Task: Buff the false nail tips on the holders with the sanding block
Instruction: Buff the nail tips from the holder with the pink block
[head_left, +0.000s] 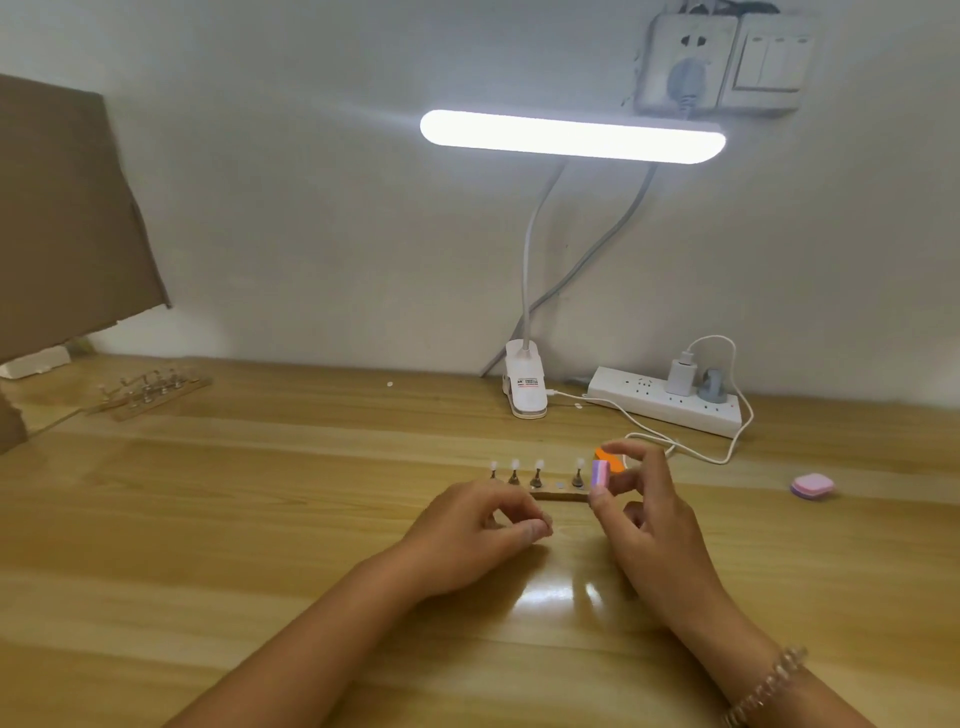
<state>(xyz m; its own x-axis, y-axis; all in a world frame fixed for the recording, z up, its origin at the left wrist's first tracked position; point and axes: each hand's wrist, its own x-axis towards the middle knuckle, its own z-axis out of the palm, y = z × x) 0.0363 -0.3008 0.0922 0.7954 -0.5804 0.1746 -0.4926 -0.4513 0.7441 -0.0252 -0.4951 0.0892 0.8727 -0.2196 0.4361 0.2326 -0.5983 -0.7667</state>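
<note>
A wooden base strip (558, 496) lies at the table's middle with several metal holders, each topped by a white false nail tip (515, 464). One spot on the strip between the third and fourth holder stands empty. My right hand (647, 514) pinches a small pink and purple sanding block (600, 475) upright between thumb and fingers, just right of the last holder (577, 475). My left hand (478, 535) sits in front of the strip, its fingers curled against the thumb as if pinching something small, which is mostly hidden.
An orange block (612, 460) lies behind my right hand. A pink pad (813, 487) rests at the far right. A clip lamp (524, 389), a power strip (667, 400) with cables and a second holder rack (150, 392) stand along the back.
</note>
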